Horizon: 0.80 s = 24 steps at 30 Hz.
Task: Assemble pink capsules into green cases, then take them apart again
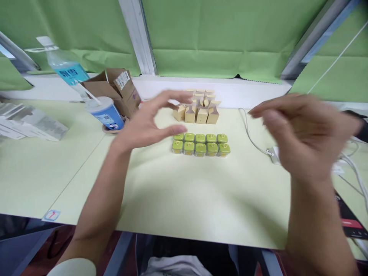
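Two rows of small green-lidded square containers (200,143) sit in the middle of the pale table (184,199). Behind them stands a cluster of small tan paper boxes (198,109). My left hand (149,122) hovers above the table just left of the containers, fingers spread and curved, holding nothing. My right hand (299,132) hangs in the air to the right of the containers, blurred by motion, fingers loosely extended and nothing seen in it.
At the back left are a brown cardboard box (117,90), a blue-labelled cup with a lid (105,113) and a tilted water bottle (64,67). Grey packets (31,122) lie far left. White cables (253,138) and a dark item (350,218) are at the right.
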{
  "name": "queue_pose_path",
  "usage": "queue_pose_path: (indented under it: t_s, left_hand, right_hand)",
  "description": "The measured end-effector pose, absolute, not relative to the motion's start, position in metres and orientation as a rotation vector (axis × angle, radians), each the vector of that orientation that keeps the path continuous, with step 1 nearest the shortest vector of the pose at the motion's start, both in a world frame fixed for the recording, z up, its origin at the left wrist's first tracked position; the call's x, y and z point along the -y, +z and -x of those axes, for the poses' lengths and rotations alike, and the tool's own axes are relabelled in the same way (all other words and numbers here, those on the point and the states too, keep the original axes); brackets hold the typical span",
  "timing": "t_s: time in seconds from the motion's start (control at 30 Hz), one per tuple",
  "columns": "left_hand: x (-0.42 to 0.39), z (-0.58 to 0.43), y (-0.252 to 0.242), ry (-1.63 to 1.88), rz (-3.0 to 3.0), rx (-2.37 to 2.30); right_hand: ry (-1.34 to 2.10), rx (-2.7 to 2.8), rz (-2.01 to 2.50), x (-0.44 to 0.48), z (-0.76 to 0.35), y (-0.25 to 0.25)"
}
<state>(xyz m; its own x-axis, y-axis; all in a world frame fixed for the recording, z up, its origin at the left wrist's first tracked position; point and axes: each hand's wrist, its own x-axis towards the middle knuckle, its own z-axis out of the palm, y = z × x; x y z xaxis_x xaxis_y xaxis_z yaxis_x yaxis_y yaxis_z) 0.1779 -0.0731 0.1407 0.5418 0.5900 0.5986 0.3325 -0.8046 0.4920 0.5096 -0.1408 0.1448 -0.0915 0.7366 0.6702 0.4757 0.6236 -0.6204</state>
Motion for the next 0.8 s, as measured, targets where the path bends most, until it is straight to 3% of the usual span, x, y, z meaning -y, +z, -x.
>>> queue_pose_path:
  t_s: [0.07, 0.23, 0.43, 0.53, 0.7, 0.8]
  left_hand:
    - [0.054, -0.178, 0.100, 0.978, -2.333, -0.810]
    - [0.029, -0.168, -0.011, 0.886, -1.824, -1.009]
    - [0.036, -0.167, -0.036, 0.913, -1.753, -0.975]
    - [0.034, -0.167, -0.036, 0.917, -1.733, -0.995]
    - [0.033, -0.166, -0.037, 0.918, -1.722, -1.004]
    - [0.034, -0.167, -0.035, 0.928, -1.698, -1.002]
  right_hand:
    - [0.409, 1.673, 0.983, 0.133, -0.497, 0.147]
    - [1.218, 1.600, 1.102, 0.085, -0.447, 0.124]
    - [1.637, 1.305, 1.277, 0.037, -0.385, 0.073]
    - [1.493, 1.511, 1.406, 0.034, -0.374, 0.061]
    - [0.691, 2.168, 1.430, 0.047, -0.366, 0.059]
    - [0.392, 2.389, 1.395, 0.051, -0.359, 0.055]
